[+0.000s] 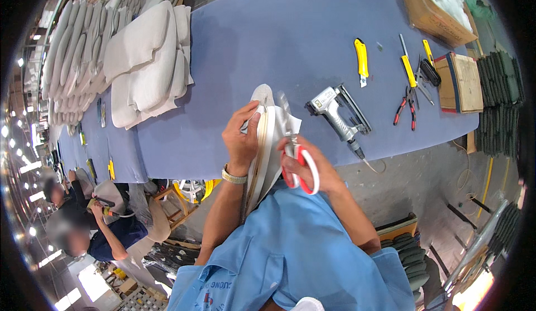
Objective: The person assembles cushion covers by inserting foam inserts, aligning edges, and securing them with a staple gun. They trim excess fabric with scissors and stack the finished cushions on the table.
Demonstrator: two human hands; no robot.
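Observation:
My left hand (243,138) grips the edge of a padded light-grey cushion panel (261,94), which stands on its side against my body. A pale board edge and white fabric run along its length. In my right hand (312,163) is a pair of scissors (300,167) with red and white handles, the blades pointing away from me beside the white fabric (291,125). The blades are blurred, so whether they touch the fabric is unclear. To the right of the scissors a silver staple gun (339,114) lies on the blue table (234,37), its hose dropping over the near edge.
Grey cushions (151,59) are piled at the left. On the right lie a yellow utility knife (362,59), red-handled pliers (406,107) and other cutters. A carton of white stuffing (438,15) and dark green stacked pads (497,98) stand beyond. Two people work at the lower left.

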